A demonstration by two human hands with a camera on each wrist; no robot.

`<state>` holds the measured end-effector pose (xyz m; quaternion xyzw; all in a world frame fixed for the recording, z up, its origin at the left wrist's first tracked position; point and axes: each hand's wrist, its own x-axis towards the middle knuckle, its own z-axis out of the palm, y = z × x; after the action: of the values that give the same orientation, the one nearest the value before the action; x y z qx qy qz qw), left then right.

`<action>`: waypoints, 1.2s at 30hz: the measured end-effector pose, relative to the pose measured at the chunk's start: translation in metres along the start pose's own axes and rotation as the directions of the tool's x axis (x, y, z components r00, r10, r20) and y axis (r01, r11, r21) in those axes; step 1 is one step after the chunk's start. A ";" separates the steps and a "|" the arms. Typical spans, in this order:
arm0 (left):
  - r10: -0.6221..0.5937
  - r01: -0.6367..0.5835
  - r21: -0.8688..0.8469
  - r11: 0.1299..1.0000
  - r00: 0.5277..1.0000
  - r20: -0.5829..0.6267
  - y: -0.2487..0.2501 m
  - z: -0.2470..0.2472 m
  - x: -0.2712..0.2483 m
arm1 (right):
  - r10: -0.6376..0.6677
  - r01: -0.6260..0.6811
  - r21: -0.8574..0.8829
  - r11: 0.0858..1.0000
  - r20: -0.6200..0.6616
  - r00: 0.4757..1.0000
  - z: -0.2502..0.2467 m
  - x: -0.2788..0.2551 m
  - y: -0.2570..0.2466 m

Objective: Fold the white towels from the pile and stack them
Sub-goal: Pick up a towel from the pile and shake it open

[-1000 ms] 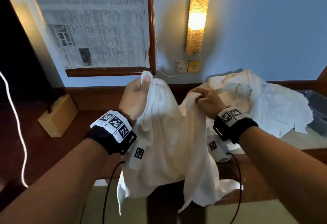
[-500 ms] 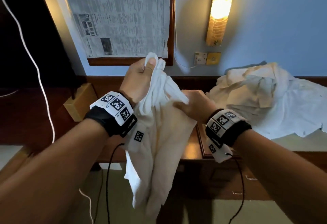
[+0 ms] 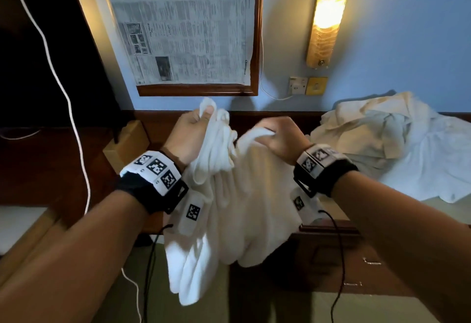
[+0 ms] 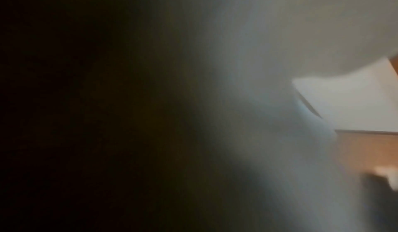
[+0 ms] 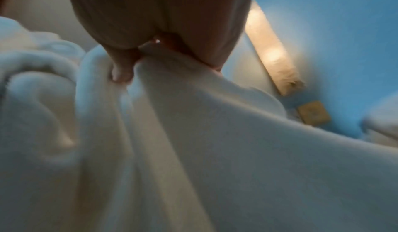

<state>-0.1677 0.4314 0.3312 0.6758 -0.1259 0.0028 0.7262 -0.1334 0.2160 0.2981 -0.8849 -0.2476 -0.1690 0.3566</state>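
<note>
A white towel [image 3: 237, 195] is held bunched in mid-air, gripped by the left hand [image 3: 190, 135] and right hand [image 3: 279, 135], now drawn further apart than before, suggesting spreading before folding; the pile [image 3: 387, 141] remains on the worktop [image 3: 339, 246].

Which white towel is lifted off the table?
The towel gripped by left hand and right hand; the others lie crumpled in the pile.
</note>
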 end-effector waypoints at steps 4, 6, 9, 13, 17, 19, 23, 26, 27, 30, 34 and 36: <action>0.048 -0.046 -0.021 0.999 0.990 0.129 -0.011 0.029 0.005 | 0.006 -0.008 -0.192 0.981 -0.007 1.000 -0.024 0.026 -0.027; 0.048 -0.052 0.034 0.998 0.993 0.109 -0.014 0.030 0.013 | 0.028 -0.011 -0.178 0.984 0.092 0.995 -0.037 0.018 -0.025; 0.111 -0.092 0.263 0.960 0.992 -0.059 -0.017 0.021 0.030 | 0.138 -0.096 -0.171 0.981 0.256 0.957 -0.044 -0.007 -0.007; 0.149 -0.113 0.284 0.952 0.983 -0.107 -0.013 0.025 0.043 | 0.298 -0.261 -0.164 0.951 0.270 0.916 -0.047 -0.054 0.055; 0.131 -0.116 0.098 0.988 0.977 -0.165 -0.006 0.031 0.050 | 0.443 -0.426 -0.133 0.895 0.151 0.884 -0.076 -0.094 0.117; 0.152 -0.133 0.116 0.984 0.975 -0.164 -0.004 0.038 0.051 | 0.482 -0.477 -0.075 0.876 0.129 0.866 -0.091 -0.103 0.137; 0.175 -0.166 0.198 0.966 0.984 -0.032 -0.001 0.059 0.048 | 0.486 -0.485 -0.083 0.871 -0.004 0.874 -0.115 -0.091 0.162; 0.038 -0.142 0.302 0.943 0.945 0.326 0.013 0.053 0.042 | 0.330 -0.342 -0.052 0.938 -0.168 0.929 -0.133 -0.060 0.154; -0.044 -0.159 0.421 0.893 0.901 0.432 0.023 0.049 0.040 | 0.264 -0.271 -0.008 0.963 -0.202 0.943 -0.138 -0.046 0.141; -0.103 -0.244 0.547 0.801 0.844 0.527 0.052 0.039 0.039 | 0.035 -0.007 0.149 0.989 -0.185 0.982 -0.143 -0.005 0.081; 0.127 -0.328 0.469 0.820 0.904 0.409 0.075 0.031 0.047 | -0.090 0.102 0.143 0.984 -0.089 0.992 -0.146 0.022 0.008; 0.228 -0.371 0.432 0.822 0.909 0.348 0.076 0.030 0.045 | -0.143 0.153 0.127 0.980 -0.084 0.986 -0.146 0.027 -0.019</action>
<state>-0.1424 0.4009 0.4157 0.8018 -0.3283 0.0541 0.4963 -0.1396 0.1317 0.4217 -0.8314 -0.3101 -0.2111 0.4100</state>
